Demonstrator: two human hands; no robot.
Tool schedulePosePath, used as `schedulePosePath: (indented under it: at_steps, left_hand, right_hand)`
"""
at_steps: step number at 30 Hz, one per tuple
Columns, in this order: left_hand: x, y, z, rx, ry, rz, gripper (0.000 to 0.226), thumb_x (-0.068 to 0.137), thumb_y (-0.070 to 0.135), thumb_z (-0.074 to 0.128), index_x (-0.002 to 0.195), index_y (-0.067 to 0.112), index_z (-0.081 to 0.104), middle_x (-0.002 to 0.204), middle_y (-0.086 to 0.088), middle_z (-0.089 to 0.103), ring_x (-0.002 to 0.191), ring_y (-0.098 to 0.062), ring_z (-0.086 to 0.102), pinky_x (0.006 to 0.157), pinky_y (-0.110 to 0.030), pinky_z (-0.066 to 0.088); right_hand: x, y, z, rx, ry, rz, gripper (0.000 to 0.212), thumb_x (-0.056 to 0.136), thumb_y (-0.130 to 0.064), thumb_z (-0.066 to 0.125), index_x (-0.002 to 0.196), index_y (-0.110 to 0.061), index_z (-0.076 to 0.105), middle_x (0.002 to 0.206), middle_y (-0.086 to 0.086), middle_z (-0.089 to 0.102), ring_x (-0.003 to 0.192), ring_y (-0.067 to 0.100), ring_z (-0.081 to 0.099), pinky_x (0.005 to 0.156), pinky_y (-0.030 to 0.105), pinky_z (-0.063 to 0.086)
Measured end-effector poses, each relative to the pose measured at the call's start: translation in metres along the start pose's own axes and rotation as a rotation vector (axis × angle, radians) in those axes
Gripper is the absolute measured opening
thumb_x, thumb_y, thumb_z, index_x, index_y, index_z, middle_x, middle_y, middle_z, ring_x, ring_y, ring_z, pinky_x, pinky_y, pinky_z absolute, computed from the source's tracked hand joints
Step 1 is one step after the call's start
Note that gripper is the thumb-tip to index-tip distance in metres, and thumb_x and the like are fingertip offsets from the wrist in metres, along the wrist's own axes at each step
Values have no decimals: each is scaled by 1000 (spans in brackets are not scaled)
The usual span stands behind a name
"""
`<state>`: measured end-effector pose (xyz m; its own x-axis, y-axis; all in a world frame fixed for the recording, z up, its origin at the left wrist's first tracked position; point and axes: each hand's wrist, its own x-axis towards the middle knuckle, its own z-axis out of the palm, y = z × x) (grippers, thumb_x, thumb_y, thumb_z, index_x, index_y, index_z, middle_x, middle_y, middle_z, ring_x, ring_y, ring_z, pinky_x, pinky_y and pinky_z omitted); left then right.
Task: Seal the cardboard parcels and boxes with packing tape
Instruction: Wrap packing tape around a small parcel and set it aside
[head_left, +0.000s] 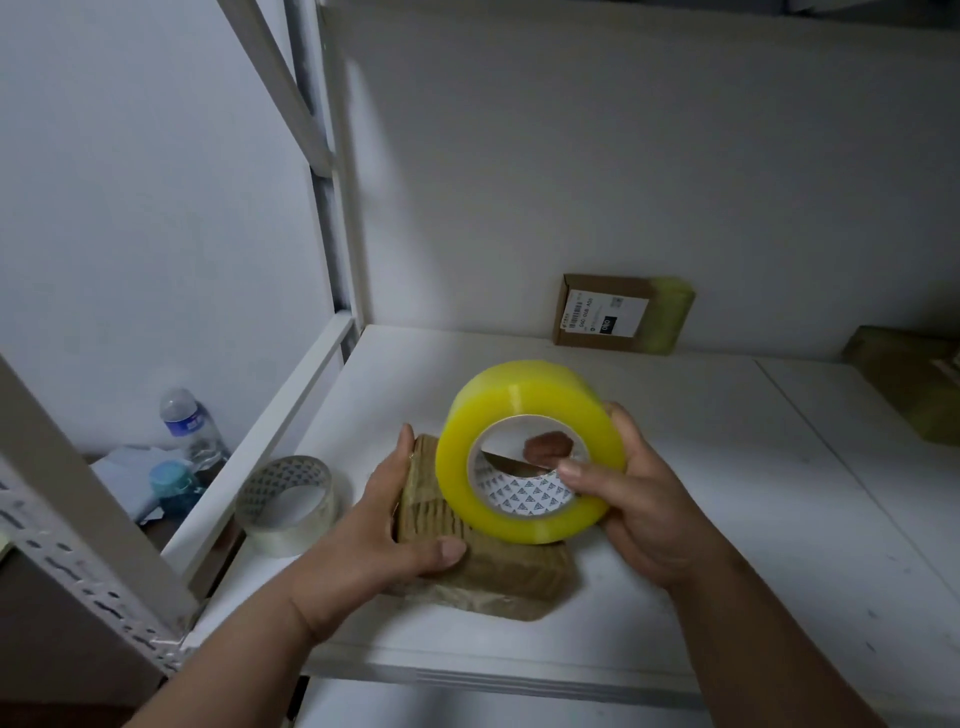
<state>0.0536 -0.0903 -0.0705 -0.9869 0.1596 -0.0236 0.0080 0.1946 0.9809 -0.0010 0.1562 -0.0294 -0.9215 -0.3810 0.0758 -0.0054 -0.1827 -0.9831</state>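
Head view: tape roll (519, 415) above left-hand grip (384, 525).

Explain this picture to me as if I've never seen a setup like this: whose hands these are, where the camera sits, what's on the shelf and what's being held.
There is no machine here. A person wears a camera on the head, looking forward and down, so both arms reach in from the bottom.

The right hand holds a big yellow tape roll, with a finger hooked into its core. The left hand grips a small cardboard parcel already wrapped in tape, lying on the white shelf under the roll.

Left of the parcel stands a nearly used-up clear tape roll. At the back a labelled box leans against the wall, and another taped parcel sits at the right edge. Beyond the shelf, lower left, is a water bottle.
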Motion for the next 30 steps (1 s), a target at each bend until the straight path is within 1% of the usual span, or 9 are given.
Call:
schedulePosePath:
  at_steps: [3, 6, 9, 13, 15, 17, 20, 25, 30]
  left_hand:
    - [0, 2, -16, 234, -30, 46, 129, 56, 44, 88, 154, 44, 3, 149, 38, 23, 133, 19, 29, 103, -10, 36]
    - [0, 2, -10, 356, 7, 185, 104, 59, 35, 94, 145, 32, 34, 137, 27, 47, 128, 8, 44, 100, -9, 39]
    - [-3, 0, -5, 421, 82, 293, 88, 57, 44, 91, 131, 40, 43, 128, 39, 48, 121, 15, 46, 92, 0, 34]
    - [-2, 2, -12, 508, 44, 312, 79, 62, 63, 81, 130, 51, 42, 133, 38, 43, 125, 12, 43, 98, -4, 34]
    - [0, -5, -17, 564, 28, 292, 89, 63, 71, 76, 140, 47, 38, 144, 30, 39, 133, 6, 38, 108, -19, 37]
    - [1, -11, -21, 668, 22, 220, 118, 58, 87, 64, 154, 35, 21, 161, 16, 18, 147, -2, 19, 119, -32, 26]
    - [0, -9, -22, 770, 1, 48, 145, 39, 105, 38, 154, 29, -8, 153, 23, -10, 146, 2, -4, 122, -24, 5]
    - [-1, -5, -22, 771, -42, 2, 149, 37, 106, 36, 155, 27, -10, 159, 20, -10, 149, -3, -6, 124, -31, 8]
    - [-1, -2, -22, 810, -78, -15, 147, 40, 105, 35, 156, 27, -9, 159, 19, -19, 149, -4, -13, 124, -32, 4]
  right_hand:
    - [0, -4, 16, -167, -66, 12, 64, 58, -42, 91, 114, -38, 61, 108, 8, 70, 107, 32, 67, 95, 51, 53]
    - [2, -8, 33, -350, -93, 38, 58, 66, -33, 84, 115, -40, 55, 110, 1, 70, 101, 21, 70, 92, 52, 54]
    - [3, -15, 44, -468, -106, 40, 62, 61, -44, 81, 115, -46, 52, 109, -5, 68, 98, 15, 70, 86, 47, 58]
    - [3, -29, 50, -587, -126, 6, 58, 60, -42, 82, 110, -42, 54, 102, -8, 68, 89, 9, 69, 79, 41, 60]
    - [1, -39, 47, -637, -131, -23, 59, 56, -43, 84, 107, -42, 55, 102, -9, 69, 89, 8, 69, 77, 39, 60]
    - [-2, -50, 34, -670, -119, -39, 62, 51, -44, 86, 107, -41, 58, 102, -9, 71, 89, 9, 70, 77, 38, 59]
    - [-13, -67, 5, -717, -132, 16, 70, 46, -51, 83, 111, -36, 60, 102, -7, 73, 90, 13, 72, 78, 41, 59]
    - [-22, -72, -35, -992, -123, 194, 75, 44, -55, 80, 113, -37, 59, 104, -8, 70, 91, 9, 68, 81, 41, 58]
    - [-26, -42, -47, -1068, -169, 294, 62, 59, -34, 83, 114, -38, 55, 110, -6, 65, 93, 8, 65, 80, 36, 57]
